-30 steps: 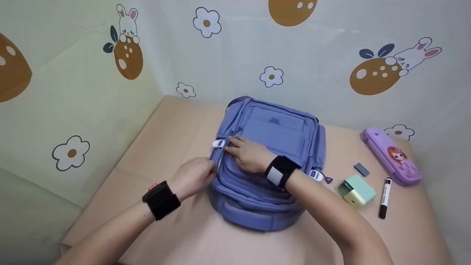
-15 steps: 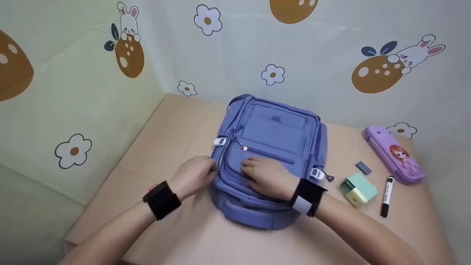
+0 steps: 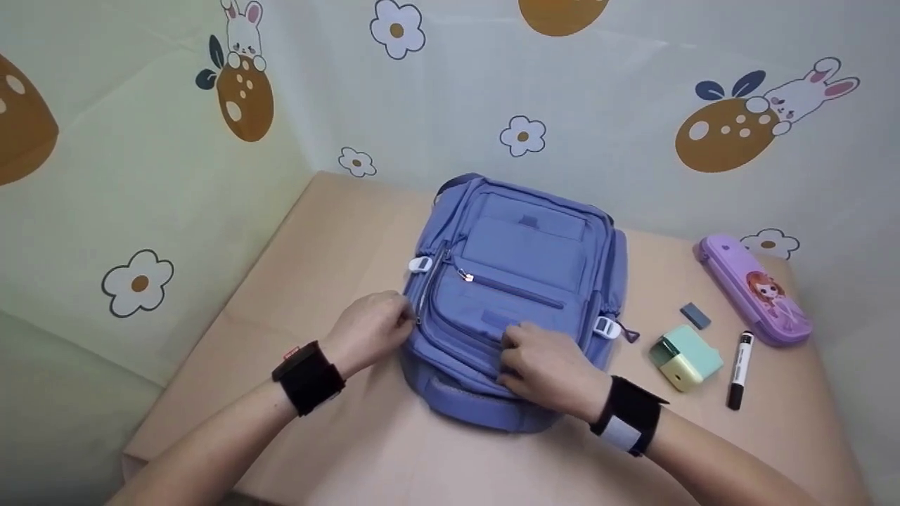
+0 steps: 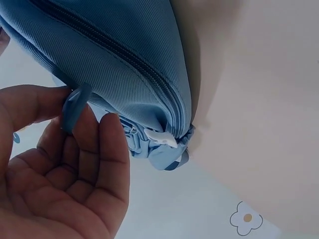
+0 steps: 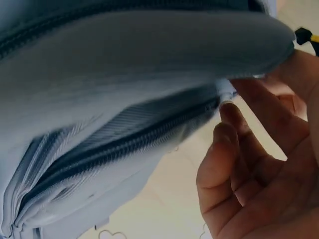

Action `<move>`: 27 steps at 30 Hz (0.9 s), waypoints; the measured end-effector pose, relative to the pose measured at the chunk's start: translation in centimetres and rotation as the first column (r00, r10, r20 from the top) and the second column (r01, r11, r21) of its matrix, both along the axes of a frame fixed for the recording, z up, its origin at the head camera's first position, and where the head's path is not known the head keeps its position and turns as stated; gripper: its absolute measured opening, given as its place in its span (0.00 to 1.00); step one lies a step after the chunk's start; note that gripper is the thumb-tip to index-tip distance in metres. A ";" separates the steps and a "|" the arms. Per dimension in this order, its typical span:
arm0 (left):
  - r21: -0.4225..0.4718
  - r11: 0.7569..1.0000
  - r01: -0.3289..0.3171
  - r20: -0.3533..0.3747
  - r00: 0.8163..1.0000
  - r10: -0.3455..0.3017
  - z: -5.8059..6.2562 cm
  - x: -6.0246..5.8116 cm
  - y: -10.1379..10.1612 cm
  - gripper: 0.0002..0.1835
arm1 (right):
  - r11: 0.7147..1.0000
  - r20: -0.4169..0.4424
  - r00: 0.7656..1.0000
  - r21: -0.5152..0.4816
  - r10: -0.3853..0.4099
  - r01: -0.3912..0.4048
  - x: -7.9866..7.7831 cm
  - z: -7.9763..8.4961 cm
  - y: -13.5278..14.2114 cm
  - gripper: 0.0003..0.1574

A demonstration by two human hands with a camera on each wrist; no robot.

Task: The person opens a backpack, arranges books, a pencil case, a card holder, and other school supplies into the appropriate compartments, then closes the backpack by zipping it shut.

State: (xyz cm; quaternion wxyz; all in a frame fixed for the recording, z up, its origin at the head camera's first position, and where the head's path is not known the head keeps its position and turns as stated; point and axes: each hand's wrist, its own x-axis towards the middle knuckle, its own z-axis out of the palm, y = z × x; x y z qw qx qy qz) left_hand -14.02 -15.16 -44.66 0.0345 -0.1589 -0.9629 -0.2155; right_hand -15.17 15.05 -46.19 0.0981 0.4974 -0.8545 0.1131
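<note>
A blue backpack [image 3: 524, 246] lies front side up on the table, top handle toward me. My left hand [image 3: 373, 327] is at its left side, and in the left wrist view thumb and forefinger pinch a blue zipper pull tab [image 4: 76, 107]. My right hand [image 3: 548, 369], fingers curled, holds the lower right of the bag's front. In the right wrist view its thumb and fingertips are at the edge of a raised front panel [image 5: 149, 50], with a gap and a zipper [image 5: 134, 142] below. A metal zipper pull [image 3: 466, 277] lies on the front pocket.
On the right lie a purple pencil case [image 3: 756, 292], a small grey eraser [image 3: 695, 315], a mint and yellow pencil sharpener [image 3: 688, 357] and a black-and-white marker [image 3: 740, 370]. A printed curtain [image 3: 450, 91] stands behind and to the left of the table [image 3: 316, 267].
My right hand has moved from the upper left of the bag's front down and right to its lower edge, uncovering the front pocket zipper. The left hand stays in place.
</note>
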 end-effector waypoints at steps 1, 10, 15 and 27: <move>0.005 1.000 -0.009 0.016 1.000 0.009 0.0 0.0 0.0 0.04 | 1.000 -0.023 1.000 -0.002 -0.008 0.008 0.1 -0.1 0.0 0.12; 0.074 0.997 -0.013 0.136 0.991 0.002 1.1 0.9 1.5 0.02 | 0.992 -0.070 0.994 -0.098 -0.083 0.076 0.5 -0.5 0.2 0.08; 0.071 0.995 0.075 0.111 0.990 -0.082 1.7 1.9 3.6 0.03 | 0.988 -0.067 0.995 -0.141 -0.079 0.069 0.3 -0.5 0.3 0.09; 0.090 0.983 0.158 0.086 0.982 -0.166 1.7 1.8 6.0 0.04 | 0.982 -0.082 0.995 -0.184 -0.050 0.035 0.3 -0.9 0.9 0.06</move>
